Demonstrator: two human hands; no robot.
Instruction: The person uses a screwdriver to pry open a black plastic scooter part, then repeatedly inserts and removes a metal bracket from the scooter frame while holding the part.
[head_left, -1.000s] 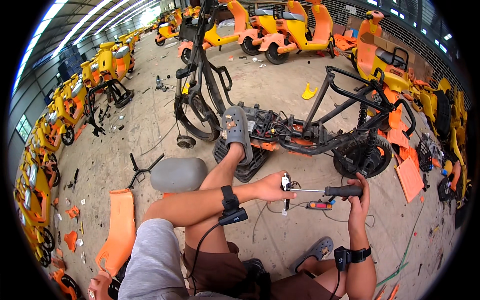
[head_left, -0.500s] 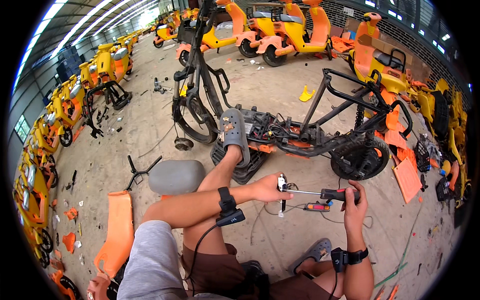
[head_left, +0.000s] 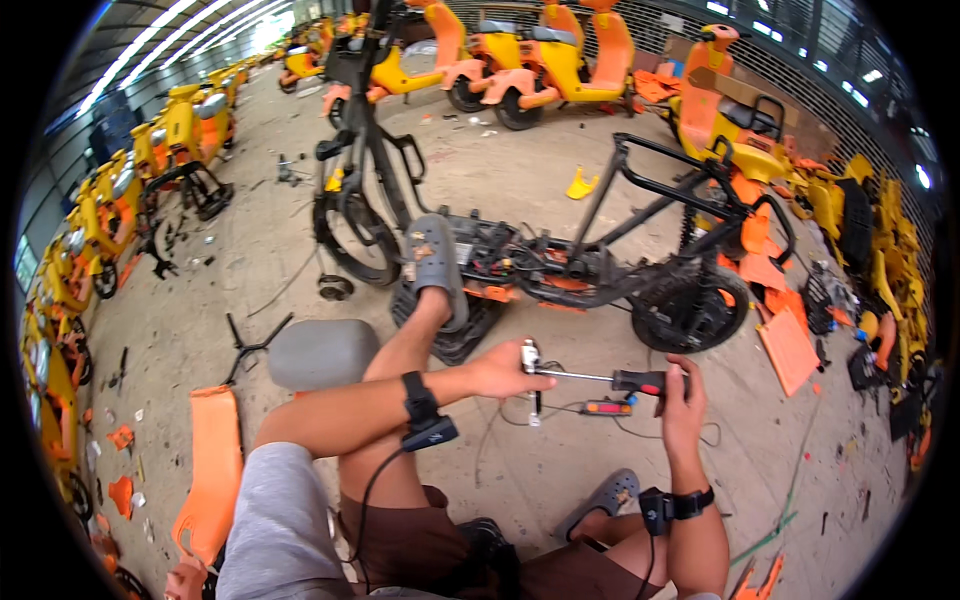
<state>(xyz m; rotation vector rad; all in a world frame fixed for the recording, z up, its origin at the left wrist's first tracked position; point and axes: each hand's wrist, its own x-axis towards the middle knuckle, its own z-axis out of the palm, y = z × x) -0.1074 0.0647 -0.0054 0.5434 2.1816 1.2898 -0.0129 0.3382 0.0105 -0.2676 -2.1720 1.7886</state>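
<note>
My left hand grips a small white and black part, its fingers closed round it. A screwdriver with a black and red handle lies level in my right hand, which is closed on the handle's end. Its metal shaft points left, and the tip reaches the part at my left fingers; whether it sits in a screw is too small to tell. Beneath the screwdriver, a small orange and grey device with a thin cable rests on the floor. My left foot, in a grey clog, is on the bare scooter frame.
A grey scooter seat and a long orange panel lie at the left. Orange and yellow scooters stand behind the frame and along the left wall. Loose panels are heaped at the right. A yellow piece lies beyond the frame.
The whole view has shifted, so the scene sits further left in the picture. Both hands keep their grips, and the screwdriver still meets the small part.
</note>
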